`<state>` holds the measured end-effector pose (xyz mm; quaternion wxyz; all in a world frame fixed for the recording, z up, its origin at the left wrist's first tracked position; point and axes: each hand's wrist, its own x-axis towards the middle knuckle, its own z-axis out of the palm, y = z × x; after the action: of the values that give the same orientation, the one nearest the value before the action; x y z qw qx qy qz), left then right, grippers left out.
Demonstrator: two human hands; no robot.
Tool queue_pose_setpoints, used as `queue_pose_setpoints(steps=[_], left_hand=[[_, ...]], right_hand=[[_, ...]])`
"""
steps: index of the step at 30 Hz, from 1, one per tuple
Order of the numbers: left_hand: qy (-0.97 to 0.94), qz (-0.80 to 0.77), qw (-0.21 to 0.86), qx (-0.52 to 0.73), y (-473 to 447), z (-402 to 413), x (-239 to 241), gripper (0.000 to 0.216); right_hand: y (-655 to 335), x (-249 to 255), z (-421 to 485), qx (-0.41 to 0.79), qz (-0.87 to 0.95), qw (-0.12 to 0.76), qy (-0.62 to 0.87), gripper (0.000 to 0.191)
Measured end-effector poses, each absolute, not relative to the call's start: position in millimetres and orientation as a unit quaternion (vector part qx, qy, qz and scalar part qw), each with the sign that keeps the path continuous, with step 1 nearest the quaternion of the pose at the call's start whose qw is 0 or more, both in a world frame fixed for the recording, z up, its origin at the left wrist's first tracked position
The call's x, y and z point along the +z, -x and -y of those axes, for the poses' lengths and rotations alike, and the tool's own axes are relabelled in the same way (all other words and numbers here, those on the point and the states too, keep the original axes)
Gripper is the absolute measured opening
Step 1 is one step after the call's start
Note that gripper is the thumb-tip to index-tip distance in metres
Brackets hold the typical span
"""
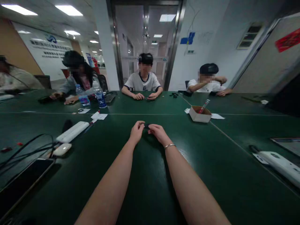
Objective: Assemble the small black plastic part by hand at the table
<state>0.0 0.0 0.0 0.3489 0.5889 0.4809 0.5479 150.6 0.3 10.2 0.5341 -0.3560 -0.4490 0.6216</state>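
Between my two hands, just above the green table (150, 175), is a small black piece (146, 126), too small for me to tell its kind. My left hand (137, 131) pinches its left end with thumb and fingertips. From the other side, my right hand (158, 132) grips the right end, its fingers curled; a bracelet (170, 146) circles that wrist. The fingers cover most of the piece.
A small open box (200, 117) holds a red-and-clear stick. Two bottles (100, 97) stand at the back left. White power strips (73, 132), cables and a phone (25, 184) lie left; another strip (281, 164) lies right. Several people sit around the table.
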Motion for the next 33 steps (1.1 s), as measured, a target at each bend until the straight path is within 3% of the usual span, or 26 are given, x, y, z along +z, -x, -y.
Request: queue_pose_setpoints(steps=[15, 33], left_hand=[[-0.578, -0.471, 0.418, 0.519, 1.6, 7.4, 9.6, 0.025], [-0.587, -0.482, 0.413, 0.503, 2.3, 9.7, 10.4, 0.025]], right_hand=[[-151.8, 11.2, 1.3, 0.621, 0.460, 0.526, 0.355, 0.034], [-151.5, 10.9, 1.1, 0.611, 0.476, 0.523, 0.356, 0.032]])
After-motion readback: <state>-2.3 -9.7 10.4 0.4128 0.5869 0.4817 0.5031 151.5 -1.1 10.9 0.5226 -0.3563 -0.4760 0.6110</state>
